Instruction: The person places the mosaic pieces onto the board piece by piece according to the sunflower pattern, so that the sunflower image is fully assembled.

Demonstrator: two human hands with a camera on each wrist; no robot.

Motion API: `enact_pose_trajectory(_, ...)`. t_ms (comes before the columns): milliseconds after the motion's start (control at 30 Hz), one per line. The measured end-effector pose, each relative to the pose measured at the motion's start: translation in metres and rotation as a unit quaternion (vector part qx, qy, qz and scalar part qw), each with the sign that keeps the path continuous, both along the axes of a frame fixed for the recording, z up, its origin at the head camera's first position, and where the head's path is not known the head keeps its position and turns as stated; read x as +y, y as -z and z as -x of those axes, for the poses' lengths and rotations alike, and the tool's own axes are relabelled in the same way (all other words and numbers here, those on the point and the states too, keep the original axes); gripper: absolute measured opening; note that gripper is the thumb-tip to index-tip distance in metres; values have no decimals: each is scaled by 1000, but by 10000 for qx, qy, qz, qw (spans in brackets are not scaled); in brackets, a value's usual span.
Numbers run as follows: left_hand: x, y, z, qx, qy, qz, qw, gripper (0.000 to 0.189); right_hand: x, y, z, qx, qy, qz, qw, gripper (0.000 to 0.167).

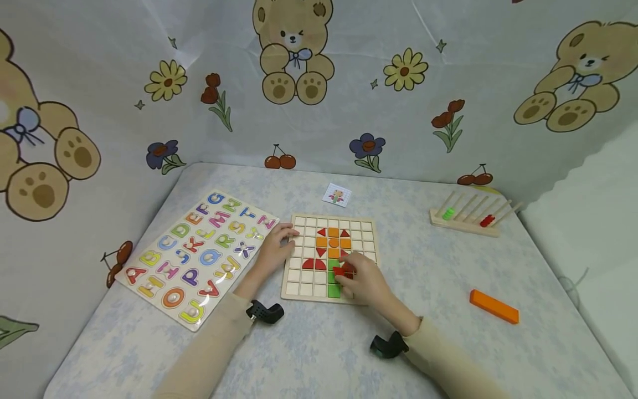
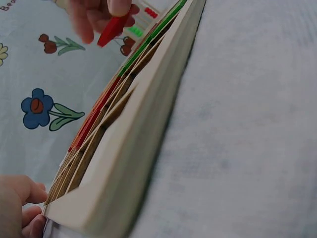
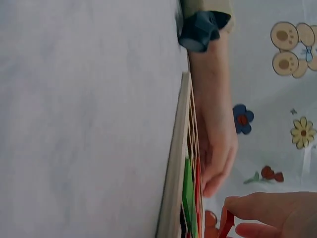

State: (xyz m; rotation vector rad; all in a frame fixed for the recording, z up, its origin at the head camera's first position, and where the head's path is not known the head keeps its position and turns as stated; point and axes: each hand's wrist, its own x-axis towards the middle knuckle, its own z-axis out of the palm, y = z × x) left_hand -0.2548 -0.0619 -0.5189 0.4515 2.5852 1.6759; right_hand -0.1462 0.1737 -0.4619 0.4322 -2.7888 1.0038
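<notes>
A wooden grid board (image 1: 299,295) lies in the middle of the table, with orange, red and green tiles set in some of its squares. My left hand (image 1: 274,250) rests at the board's left edge, its fingertips touching the rim near a corner in the left wrist view. Over the lower right part of the board, my right hand (image 1: 370,281) pinches a small flat red piece (image 2: 115,30) between thumb and fingers. The piece is held above the board; its full shape is hidden by the fingers. Green tiles (image 1: 334,291) form a column beside that hand.
Left of the board lies an alphabet puzzle board (image 1: 164,271) with knobbed letters. A small picture card (image 1: 336,195) is behind the grid board. A wooden peg rack (image 1: 463,224) with green and red beads stands at the back right, and an orange block (image 1: 493,306) lies nearer.
</notes>
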Motion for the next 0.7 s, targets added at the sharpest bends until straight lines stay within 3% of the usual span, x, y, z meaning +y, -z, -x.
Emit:
enact_pose_trajectory(100,1,1,-1,-57,-9,5,10000,24,-21,5,5,-122,-250,-303,9992,29)
enact_pose_trajectory(233,3,1,-2,-96,33,-6,9999,24,-31,11,8,-160,-181,-632,9977,29)
enact_pose_trajectory(500,3,3,-3,-22,-37,-19,10000,24,-31,18,8,59,-531,-422,9977,20)
enact_pose_trajectory(700,0,6,-4,-31,32,-43,10000,25,-30,18,9,-193,-539,-194,9982,21)
